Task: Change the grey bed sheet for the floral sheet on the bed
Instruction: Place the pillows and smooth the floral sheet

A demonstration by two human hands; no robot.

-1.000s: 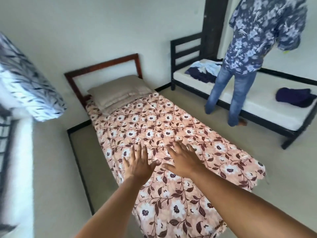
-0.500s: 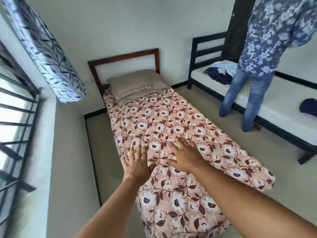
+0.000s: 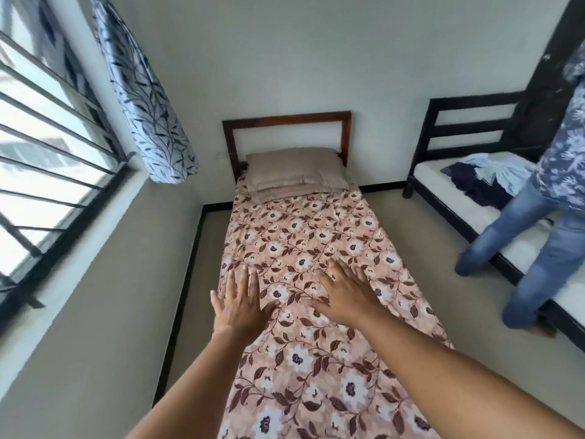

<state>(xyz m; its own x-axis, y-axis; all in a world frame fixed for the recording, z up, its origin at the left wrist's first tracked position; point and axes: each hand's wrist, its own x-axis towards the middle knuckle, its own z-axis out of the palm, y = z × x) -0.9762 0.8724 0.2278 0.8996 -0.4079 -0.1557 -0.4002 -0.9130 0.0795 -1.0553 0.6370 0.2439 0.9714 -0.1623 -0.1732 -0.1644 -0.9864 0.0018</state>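
The floral sheet lies spread over the whole narrow bed, from under the grey-brown pillow at the wooden headboard down to the near end, pink with white flowers and dark leaves. The left hand rests flat on it near the bed's left edge, fingers straight and close together; the right hand lies flat just beside it toward the middle, fingers straight and slightly spread. Neither hand grips the cloth.

The bed stands on a pale floor edged by a dark skirting line. On the left a barred window lets in daylight, with a leaf-patterned curtain bunched beside it. To the right a second bed with a dark frame carries a bare white mattress and a heap of blue clothes. Another person in jeans and a flowered shirt stands against it.
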